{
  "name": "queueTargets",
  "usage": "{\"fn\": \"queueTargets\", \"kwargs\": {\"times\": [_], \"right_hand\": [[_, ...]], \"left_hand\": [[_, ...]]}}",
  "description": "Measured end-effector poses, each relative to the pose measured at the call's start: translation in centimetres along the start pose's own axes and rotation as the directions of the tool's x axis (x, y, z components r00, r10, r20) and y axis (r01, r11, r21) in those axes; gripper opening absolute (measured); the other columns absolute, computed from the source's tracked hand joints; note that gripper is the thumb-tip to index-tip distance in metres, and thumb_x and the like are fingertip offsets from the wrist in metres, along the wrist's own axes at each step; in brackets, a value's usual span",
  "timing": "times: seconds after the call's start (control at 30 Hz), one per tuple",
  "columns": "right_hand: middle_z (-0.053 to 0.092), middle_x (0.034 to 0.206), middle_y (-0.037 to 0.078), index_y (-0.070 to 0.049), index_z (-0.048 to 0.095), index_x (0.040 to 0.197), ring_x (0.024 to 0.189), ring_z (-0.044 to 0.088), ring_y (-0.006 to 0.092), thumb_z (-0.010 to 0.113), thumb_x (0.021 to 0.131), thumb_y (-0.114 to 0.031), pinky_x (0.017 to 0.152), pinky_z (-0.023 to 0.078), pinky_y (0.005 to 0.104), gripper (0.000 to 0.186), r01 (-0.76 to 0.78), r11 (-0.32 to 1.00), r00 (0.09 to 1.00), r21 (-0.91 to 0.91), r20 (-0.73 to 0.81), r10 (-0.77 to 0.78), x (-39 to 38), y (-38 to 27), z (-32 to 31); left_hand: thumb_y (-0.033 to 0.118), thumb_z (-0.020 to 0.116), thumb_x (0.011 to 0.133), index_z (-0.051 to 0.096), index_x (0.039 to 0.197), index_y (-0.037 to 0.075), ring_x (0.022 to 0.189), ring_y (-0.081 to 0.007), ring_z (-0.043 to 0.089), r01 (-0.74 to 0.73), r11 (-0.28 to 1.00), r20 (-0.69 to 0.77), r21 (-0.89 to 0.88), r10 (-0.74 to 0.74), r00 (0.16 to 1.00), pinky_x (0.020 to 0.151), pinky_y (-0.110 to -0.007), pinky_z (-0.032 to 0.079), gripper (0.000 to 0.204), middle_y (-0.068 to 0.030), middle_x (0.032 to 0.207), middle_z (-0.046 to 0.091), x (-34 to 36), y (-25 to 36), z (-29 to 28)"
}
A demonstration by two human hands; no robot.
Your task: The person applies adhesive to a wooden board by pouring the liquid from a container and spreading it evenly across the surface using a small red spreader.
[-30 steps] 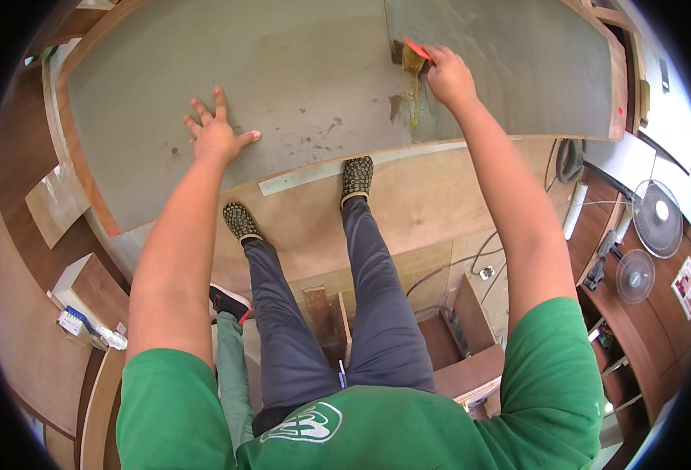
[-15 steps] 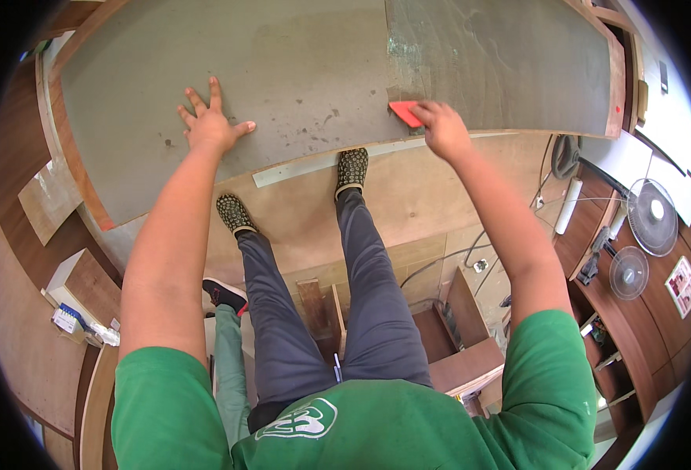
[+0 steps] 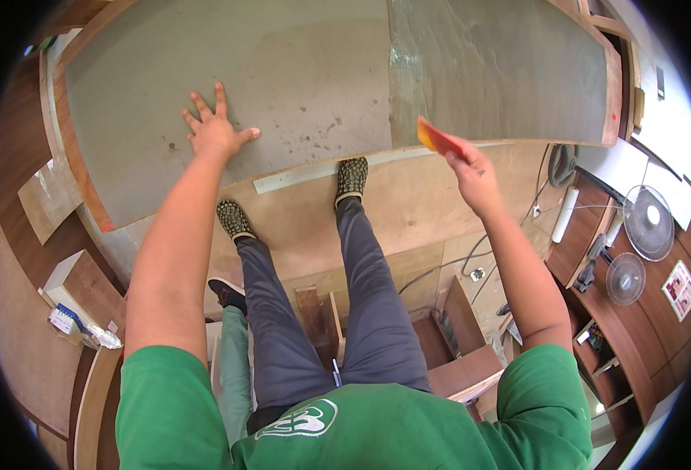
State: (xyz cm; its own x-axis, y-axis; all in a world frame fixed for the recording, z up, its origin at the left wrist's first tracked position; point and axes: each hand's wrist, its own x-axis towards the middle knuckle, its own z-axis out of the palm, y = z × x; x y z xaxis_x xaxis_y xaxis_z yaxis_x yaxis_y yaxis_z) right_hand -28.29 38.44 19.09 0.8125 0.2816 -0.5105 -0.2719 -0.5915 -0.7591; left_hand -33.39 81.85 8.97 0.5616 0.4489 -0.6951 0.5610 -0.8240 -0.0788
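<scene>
My left hand (image 3: 217, 135) lies with fingers spread on the pale, spotted left part of a grey board (image 3: 298, 55) with wooden edging. My right hand (image 3: 470, 176) grips a red scraper (image 3: 447, 139) with yellow material on it, held over the board's front edge. The board's right part (image 3: 502, 70) looks darker, glossy and streaked, divided from the left part by a straight line. I cannot tell whether the scraper touches anything.
My patterned clogs (image 3: 351, 176) are below the board. Another person's leg (image 3: 234, 360) is beside mine at lower left. Cables (image 3: 478, 254), open wooden boxes (image 3: 459, 372) and two fans (image 3: 647, 223) stand rightward. A wooden box (image 3: 87, 290) is at left.
My right hand has drawn the scraper toward me, down to the front edge. The amber smear on the board is now a thin glossy film. My left hand has shifted only slightly.
</scene>
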Motion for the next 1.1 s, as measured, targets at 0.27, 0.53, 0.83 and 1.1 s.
{"fn": "queueTargets", "kwargs": {"times": [0.27, 0.53, 0.83, 1.1], "right_hand": [[0.063, 0.121, 0.009, -0.013, 0.065, 0.125, 0.110, 0.059, 0.0321, 0.054, 0.091, -0.003, 0.096, 0.049, 0.0421, 0.038, 0.164, 0.727, 0.904, -0.667, -0.192, -0.381, 12.1, 1.9, 4.2], [0.066, 0.110, 0.018, -0.007, 0.065, 0.117, 0.103, 0.063, 0.0365, 0.051, 0.093, -0.015, 0.091, 0.050, 0.0455, 0.029, -0.076, 0.880, 0.926, -0.469, -0.361, -0.113, 12.5, 1.7, 5.3], [0.068, 0.079, 0.016, 0.001, 0.061, 0.091, 0.070, 0.070, 0.0251, 0.047, 0.090, -0.014, 0.059, 0.057, 0.0395, 0.021, -0.385, 0.898, 0.777, 0.216, -0.449, 0.441, 16.7, 0.6, 8.3], [0.066, 0.086, 0.019, 0.009, 0.060, 0.097, 0.064, 0.069, 0.0301, 0.047, 0.092, -0.013, 0.054, 0.059, 0.0388, 0.026, -0.266, 0.910, 0.769, 0.318, -0.500, 0.399, 24.7, -3.8, 8.9]], "left_hand": [[0.060, 0.081, 0.072, -0.001, 0.161, 0.038, 0.154, -0.0439, 0.005, -0.021, 1.000, -0.010, 0.000, 0.021, 1.000, 0.119, -0.058, 0.028, 0.123, -0.0128, 0.170, -0.004, -0.5, 1.7, -0.1], [0.063, 0.049, 0.095, 0.031, 0.158, 0.024, 0.150, -0.0367, 0.022, -0.069, 0.993, -0.614, -0.094, -0.003, 0.789, 0.120, -0.057, 0.020, 0.077, -0.0132, 0.165, 0.025, 9.3, -5.8, -0.3], [0.061, 0.033, 0.101, 0.021, 0.162, 0.030, 0.156, -0.0319, 0.008, 0.108, 0.949, -0.608, -0.295, -0.273, 0.745, 0.123, -0.057, 0.002, 0.069, -0.0094, 0.169, 0.011, 14.2, -5.3, 0.3], [0.058, 0.033, 0.102, 0.021, 0.162, 0.026, 0.156, -0.0322, 0.007, 0.103, 0.954, -0.611, -0.283, -0.262, 0.748, 0.123, -0.056, 0.000, 0.069, -0.0106, 0.169, 0.012, 14.0, -4.5, 0.1]]}}
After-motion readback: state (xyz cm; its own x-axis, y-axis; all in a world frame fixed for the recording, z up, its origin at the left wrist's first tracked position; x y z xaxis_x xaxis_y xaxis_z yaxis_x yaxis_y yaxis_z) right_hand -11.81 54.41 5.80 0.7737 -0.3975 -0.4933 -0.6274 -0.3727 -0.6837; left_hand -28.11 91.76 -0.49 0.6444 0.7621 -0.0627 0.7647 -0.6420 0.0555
